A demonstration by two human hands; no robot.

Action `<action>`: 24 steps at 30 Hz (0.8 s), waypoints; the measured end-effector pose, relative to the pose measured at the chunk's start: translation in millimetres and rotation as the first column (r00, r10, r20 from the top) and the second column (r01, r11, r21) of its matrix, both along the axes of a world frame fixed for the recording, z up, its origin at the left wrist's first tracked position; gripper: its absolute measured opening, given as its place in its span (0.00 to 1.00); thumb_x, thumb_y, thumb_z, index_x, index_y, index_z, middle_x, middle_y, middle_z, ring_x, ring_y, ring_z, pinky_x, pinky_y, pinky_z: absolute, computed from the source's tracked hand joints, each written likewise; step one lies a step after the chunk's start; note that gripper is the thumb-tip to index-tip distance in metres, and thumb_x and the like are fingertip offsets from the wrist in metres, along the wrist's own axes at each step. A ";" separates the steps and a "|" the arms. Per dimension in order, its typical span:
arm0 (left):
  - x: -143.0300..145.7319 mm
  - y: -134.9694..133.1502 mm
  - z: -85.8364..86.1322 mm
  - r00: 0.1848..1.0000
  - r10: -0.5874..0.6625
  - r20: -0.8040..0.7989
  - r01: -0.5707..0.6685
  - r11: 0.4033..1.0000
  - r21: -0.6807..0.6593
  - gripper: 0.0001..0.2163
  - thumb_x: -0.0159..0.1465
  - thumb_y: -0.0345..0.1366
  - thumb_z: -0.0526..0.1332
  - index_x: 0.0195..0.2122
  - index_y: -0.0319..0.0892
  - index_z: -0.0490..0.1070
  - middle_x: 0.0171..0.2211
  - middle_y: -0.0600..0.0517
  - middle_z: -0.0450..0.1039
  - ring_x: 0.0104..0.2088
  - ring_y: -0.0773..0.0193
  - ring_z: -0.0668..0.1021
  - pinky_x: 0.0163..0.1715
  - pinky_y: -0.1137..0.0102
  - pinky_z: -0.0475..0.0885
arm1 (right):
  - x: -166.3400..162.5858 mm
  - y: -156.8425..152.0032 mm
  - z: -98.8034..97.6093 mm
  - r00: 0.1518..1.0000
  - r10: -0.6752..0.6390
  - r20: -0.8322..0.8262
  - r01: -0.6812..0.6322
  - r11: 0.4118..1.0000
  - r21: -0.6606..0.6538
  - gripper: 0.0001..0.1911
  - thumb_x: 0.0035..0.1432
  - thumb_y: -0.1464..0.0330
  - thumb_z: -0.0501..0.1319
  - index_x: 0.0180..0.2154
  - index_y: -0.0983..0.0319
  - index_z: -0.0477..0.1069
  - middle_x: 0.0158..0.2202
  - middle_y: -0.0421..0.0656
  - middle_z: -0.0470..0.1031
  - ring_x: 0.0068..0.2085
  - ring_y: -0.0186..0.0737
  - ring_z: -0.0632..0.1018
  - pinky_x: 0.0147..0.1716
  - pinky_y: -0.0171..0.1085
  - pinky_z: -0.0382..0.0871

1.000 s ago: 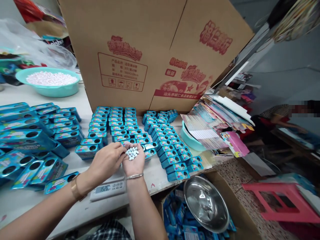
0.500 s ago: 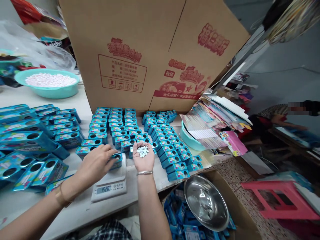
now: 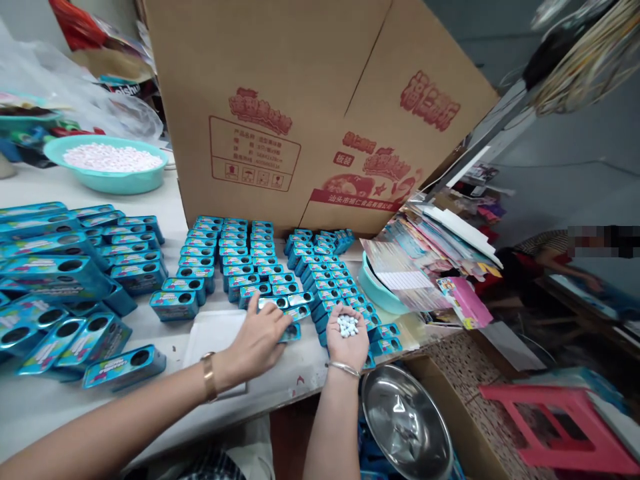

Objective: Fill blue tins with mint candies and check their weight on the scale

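Observation:
My left hand (image 3: 263,337) is closed on a small blue box (image 3: 291,332) with a printed top, at the near end of the middle rows of blue boxes (image 3: 240,270). The fingers partly cover the box. My right hand (image 3: 347,343) is turned palm up and cupped, holding a small heap of pale candies (image 3: 347,325) in front of the right-hand rows. Under my left forearm is a white digital scale (image 3: 217,328) with nothing on its platform; its display is hidden.
A large cardboard carton (image 3: 320,100) stands behind the rows. More boxes (image 3: 55,267) are stacked at left, below a turquoise basin (image 3: 105,177) of candies. A steel bowl (image 3: 407,420) sits below the table's right edge, near a pink stool (image 3: 555,433). Another person works far right.
My left hand has carried the blue box off the scale, rightward to the near end of the rows. The right hand has shifted right with the candies.

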State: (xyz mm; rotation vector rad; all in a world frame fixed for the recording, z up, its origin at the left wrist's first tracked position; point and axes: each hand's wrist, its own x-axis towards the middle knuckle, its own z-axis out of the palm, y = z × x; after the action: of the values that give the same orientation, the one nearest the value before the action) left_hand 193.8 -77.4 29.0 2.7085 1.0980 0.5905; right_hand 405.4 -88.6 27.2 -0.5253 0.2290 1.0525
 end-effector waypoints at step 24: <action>-228.0 -58.0 -44.7 0.817 0.552 -0.165 -0.532 0.833 0.152 0.15 0.57 0.32 0.57 0.46 0.45 0.72 0.51 0.42 0.73 0.60 0.37 0.67 0.59 0.33 0.45 | -62.4 21.6 2.4 0.946 0.311 0.092 -0.321 0.938 0.129 0.09 0.51 0.79 0.57 0.27 0.60 0.61 0.24 0.33 0.67 0.26 0.27 0.73 0.28 0.30 0.75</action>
State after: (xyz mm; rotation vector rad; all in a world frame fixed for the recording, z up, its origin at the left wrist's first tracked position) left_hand -34.2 -135.4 -15.7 2.5571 1.9824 0.4478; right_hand 343.1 -67.0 29.5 -0.4784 0.0047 1.3504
